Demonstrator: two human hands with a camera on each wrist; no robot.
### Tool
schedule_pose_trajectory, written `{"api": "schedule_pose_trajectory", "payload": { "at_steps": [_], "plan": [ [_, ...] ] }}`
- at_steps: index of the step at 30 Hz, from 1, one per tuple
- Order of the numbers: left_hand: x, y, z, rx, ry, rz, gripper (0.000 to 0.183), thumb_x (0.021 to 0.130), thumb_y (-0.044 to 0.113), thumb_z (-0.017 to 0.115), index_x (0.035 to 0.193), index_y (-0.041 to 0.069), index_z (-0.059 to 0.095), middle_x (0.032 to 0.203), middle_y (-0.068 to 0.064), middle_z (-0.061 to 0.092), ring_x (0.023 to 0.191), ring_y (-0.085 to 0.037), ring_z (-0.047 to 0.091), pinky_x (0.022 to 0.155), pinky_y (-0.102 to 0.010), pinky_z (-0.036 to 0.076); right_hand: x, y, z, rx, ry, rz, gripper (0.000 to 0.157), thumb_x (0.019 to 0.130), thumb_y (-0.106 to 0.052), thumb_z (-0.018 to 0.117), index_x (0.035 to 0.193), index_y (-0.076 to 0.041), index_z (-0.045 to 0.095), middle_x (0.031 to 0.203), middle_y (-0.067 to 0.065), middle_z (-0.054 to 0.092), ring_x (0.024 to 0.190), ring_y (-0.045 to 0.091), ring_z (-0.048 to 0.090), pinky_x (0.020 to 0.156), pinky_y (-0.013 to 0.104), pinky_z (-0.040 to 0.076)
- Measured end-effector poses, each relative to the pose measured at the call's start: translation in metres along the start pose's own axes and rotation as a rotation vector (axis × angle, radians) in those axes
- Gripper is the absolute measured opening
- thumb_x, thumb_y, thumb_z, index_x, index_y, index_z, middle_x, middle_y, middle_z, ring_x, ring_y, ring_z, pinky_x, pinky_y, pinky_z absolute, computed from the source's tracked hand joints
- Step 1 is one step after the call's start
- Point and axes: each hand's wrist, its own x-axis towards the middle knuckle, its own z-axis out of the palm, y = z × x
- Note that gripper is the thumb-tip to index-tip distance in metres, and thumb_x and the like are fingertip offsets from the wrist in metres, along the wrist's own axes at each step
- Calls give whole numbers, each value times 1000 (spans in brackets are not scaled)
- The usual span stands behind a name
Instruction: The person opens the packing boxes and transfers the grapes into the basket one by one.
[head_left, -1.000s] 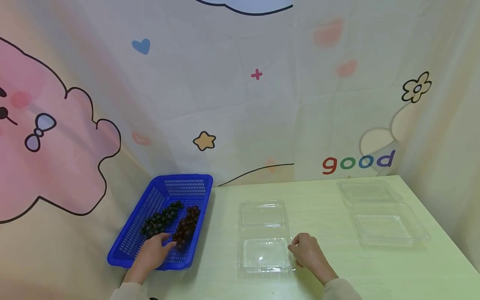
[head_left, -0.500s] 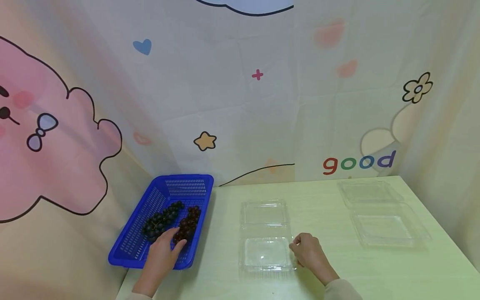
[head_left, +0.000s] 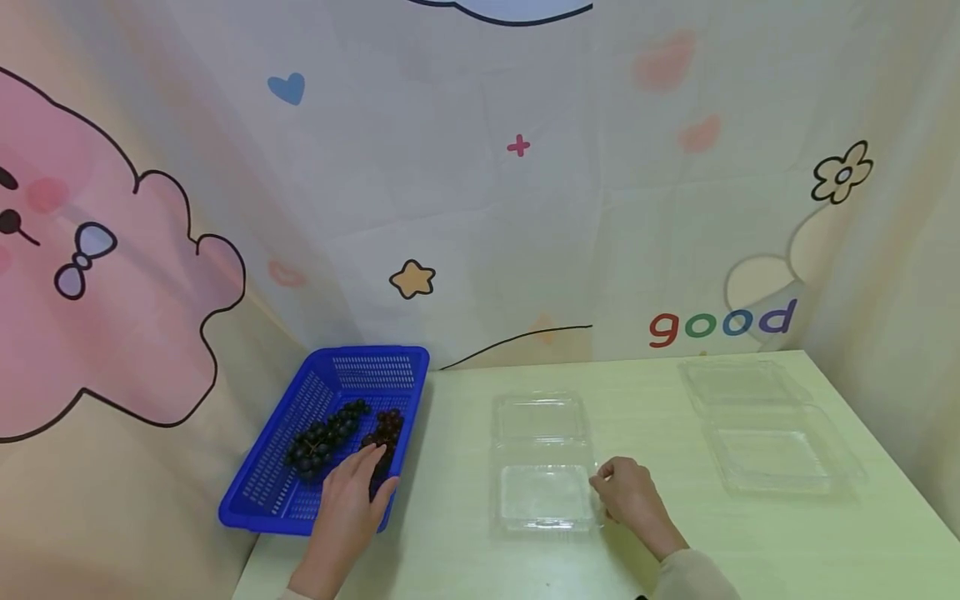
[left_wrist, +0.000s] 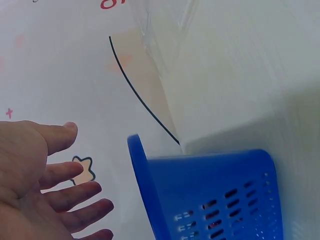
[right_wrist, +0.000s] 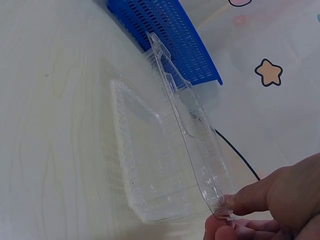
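In the head view my left hand (head_left: 350, 493), fingers loosely extended, is over the right side of the blue plastic basket (head_left: 258, 500). It partly covers a bunch of dark red grapes (head_left: 387, 423). A bunch of black grapes (head_left: 313, 450) lies to its left in the basket. The left wrist view shows the left hand (left_wrist: 55, 185) with fingers spread and nothing in them, above the basket rim. My right hand (head_left: 632, 500) pinches the right edge of an opened clear plastic clamshell box (head_left: 543, 493) on the table; thumb and fingers grip its rim in the right wrist view.
Another opened clear clamshell box (head_left: 772, 450) lies at the right of the pale table (head_left: 450, 567). A printed curtain (head_left: 480, 208) hangs behind the table and along its sides. The basket stands at the table's left edge.
My left hand has moved right across the basket, from between the two bunches to over the red grapes. The right hand and the gripped clamshell box have shifted slightly right and away.
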Motion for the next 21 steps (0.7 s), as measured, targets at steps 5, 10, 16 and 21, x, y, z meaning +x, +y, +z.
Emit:
{"api": "schedule_pose_trajectory", "payload": {
  "at_steps": [5, 10, 16, 21],
  "plan": [
    [-1, 10, 7, 16, 49, 65, 48, 95, 20, 77, 136, -1, 64, 137, -22, 61, 127, -44, 55, 105, -66, 41, 4, 4, -6, -34, 12, 1, 20, 98, -7, 62, 102, 11, 67, 72, 8, 66, 51, 17, 61, 50, 30, 51],
    [-3, 19, 16, 9, 75, 105, 48, 94, 20, 79, 134, -1, 65, 137, -21, 61, 127, -43, 55, 106, -64, 41, 10, 6, -11, -73, 24, 17, 21, 99, -11, 63, 102, 8, 67, 74, 7, 67, 54, 17, 63, 50, 31, 49],
    [-3, 28, 26, 5, 67, 124, 46, 94, 19, 78, 134, 0, 64, 137, -19, 61, 129, -40, 55, 107, -62, 41, 15, 7, -17, -94, 25, 42, 20, 99, -14, 63, 101, 5, 67, 74, 7, 67, 55, 17, 62, 51, 32, 47],
    [-3, 34, 33, -8, 53, 124, 47, 94, 20, 78, 135, 2, 64, 137, -19, 61, 128, -40, 55, 108, -62, 41, 20, 9, -20, -105, 29, 45, 21, 99, -15, 62, 101, 6, 67, 74, 7, 67, 56, 17, 62, 50, 32, 47]
  ]
}}
